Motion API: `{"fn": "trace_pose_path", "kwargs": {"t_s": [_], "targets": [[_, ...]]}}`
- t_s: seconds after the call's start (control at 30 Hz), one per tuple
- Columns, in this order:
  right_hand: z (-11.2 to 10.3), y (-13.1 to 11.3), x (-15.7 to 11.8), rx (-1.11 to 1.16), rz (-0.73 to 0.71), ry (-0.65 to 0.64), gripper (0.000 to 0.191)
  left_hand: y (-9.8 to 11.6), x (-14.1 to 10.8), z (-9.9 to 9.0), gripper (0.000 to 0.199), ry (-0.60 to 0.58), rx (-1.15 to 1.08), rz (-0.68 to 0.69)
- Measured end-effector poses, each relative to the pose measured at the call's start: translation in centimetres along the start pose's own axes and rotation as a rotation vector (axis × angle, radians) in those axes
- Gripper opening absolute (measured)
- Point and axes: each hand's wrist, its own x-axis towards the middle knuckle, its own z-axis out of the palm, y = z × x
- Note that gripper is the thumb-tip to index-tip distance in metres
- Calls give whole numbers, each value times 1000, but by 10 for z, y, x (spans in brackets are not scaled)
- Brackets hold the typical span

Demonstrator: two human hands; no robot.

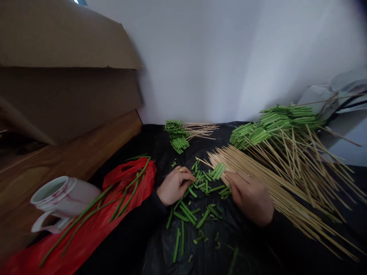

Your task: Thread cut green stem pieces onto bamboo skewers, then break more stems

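Observation:
My left hand (177, 185) is closed in a pinch over a scatter of cut garlic scape pieces (183, 212); what its fingertips hold is mostly hidden. Opposite it, my right hand (249, 194) is closed around a bamboo skewer, largely covered by the fingers. Several short scape pieces (219, 170) sit side by side just beyond its fingertips, seemingly threaded on that skewer. Under my right hand and forearm lies a wide bundle of bare bamboo skewers (237, 160).
Finished scape skewers lie in a small stack (177, 135) by the wall and a larger pile (281, 122) at right. Long scapes rest on a red plastic bag (129, 191) beside a white mug (71, 196). A cardboard box (69, 88) stands left; black plastic sheeting (156, 149) lies underneath.

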Motion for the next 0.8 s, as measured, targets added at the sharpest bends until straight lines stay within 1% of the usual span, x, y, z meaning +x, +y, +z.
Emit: {"fn": "trace_pose_path", "kwargs": {"t_s": [0.13, 0.27, 0.37, 0.47, 0.53, 0.57, 0.63, 0.7, 0.8], "targets": [[-1, -3, 0, 24, 13, -13, 21, -3, -3, -9, 21, -121, 99, 46], [0, -5, 0, 52, 14, -41, 23, -8, -4, -9, 20, -180, 138, 62], [1, -6, -1, 52, 19, -59, 25, -7, -3, -5, 11, -175, 126, 56], [1, -6, -2, 50, 18, -49, 25, -4, -1, -3, 7, -110, 33, 32], [0, -6, -2, 64, 22, -21, 25, -4, 1, -3, 9, -1, -116, -58], [0, -7, -2, 75, 25, -6, 24, -5, 2, -3, 12, 63, -228, -125], [-1, -8, -2, 95, 23, 14, 24, -7, 3, -3, 22, 165, -493, -267], [-3, -10, -2, 99, 8, 20, 23, -9, 3, -2, 32, 235, -766, -380], [-4, -15, -3, 90, -31, 3, 25, -8, 4, -1, 33, 296, -1109, -502]]}}
